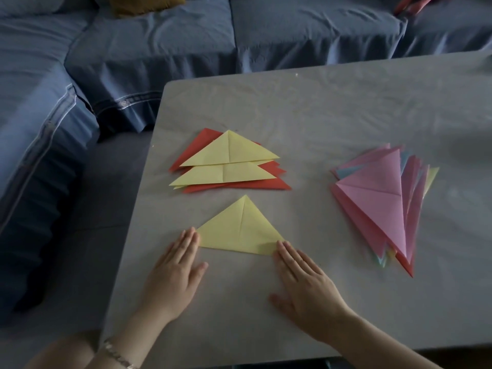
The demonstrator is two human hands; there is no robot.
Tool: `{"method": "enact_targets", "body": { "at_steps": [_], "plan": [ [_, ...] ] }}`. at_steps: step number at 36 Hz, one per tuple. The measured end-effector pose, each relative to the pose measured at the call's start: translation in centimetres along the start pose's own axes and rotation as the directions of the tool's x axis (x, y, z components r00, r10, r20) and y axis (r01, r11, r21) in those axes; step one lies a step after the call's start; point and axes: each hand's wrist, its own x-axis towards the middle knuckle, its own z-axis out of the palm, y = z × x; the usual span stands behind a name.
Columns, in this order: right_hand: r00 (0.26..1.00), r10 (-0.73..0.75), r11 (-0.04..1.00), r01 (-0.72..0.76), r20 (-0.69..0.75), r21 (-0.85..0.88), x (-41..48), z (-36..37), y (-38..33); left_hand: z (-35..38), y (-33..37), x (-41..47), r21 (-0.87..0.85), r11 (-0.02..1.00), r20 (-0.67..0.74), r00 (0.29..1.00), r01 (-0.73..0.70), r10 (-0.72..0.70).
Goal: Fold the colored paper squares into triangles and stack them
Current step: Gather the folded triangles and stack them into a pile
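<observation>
Blue sofa behind grey table.

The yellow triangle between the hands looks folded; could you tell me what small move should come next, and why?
Probably lift the yellow triangle and lay it on the red and yellow pile behind it: it lies folded flat, the left hand and right hand rest open at its base corners, and that pile's top triangles match.
</observation>
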Motion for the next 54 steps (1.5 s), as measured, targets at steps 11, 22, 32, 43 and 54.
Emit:
{"method": "enact_targets", "body": {
  "at_steps": [11, 22, 32, 43, 54],
  "plan": [
    [0.998, -0.019, 1.000, 0.017, -0.057, -0.025, -1.9, 0.0, 2.3, -1.0, 0.7, 0.0, 0.086, 0.987, -0.012, 0.990, 0.139, -0.138],
    [0.873, 0.198, 0.975, -0.129, -0.445, 0.182, 1.0, -4.5, 5.3, -3.9, 2.0, 4.5, -0.112, 0.917, 0.015, 0.924, 0.382, -0.383],
    [0.722, 0.679, 0.731, -0.650, -0.130, 0.207, 1.7, -7.2, 11.6, -6.1, 5.1, 3.6, -0.493, 0.857, -0.096, 0.970, 0.149, -0.224],
    [0.714, 0.688, 0.724, -0.664, -0.128, 0.185, 0.9, -7.0, 11.2, -10.1, 5.3, 11.0, -0.845, 0.522, -0.166, 0.871, 0.117, -0.462],
    [0.686, 0.720, 0.630, -0.584, -0.104, 0.512, 0.0, -8.4, 7.9, -7.6, 7.7, 10.5, -0.641, 0.703, -0.158, 0.844, 0.308, -0.513]
  ]
}}
